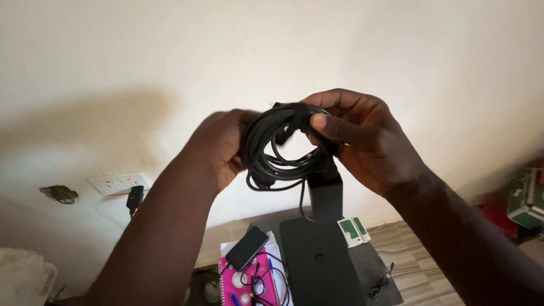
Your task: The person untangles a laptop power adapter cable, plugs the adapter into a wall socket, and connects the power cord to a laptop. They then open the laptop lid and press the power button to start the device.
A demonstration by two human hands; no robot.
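Your left hand [218, 148] and right hand [362, 141] are raised close to the camera, both clasping a coil of black cable [277, 147] between them. Your right fingers [331, 127] pinch the top of the coil; your left fingers wrap its far side and are mostly hidden behind it, blurred. One loose strand hangs down from the coil.

Below, on the dark tabletop [374, 266], stands a black monitor stand [320, 255], its upright partly hidden by your right hand. Beside it lie a black phone [247, 247] on a pink notebook [249, 283], cut off by the frame edge.

Farther back, a wall socket [118, 183] carries a black plug [135, 197].
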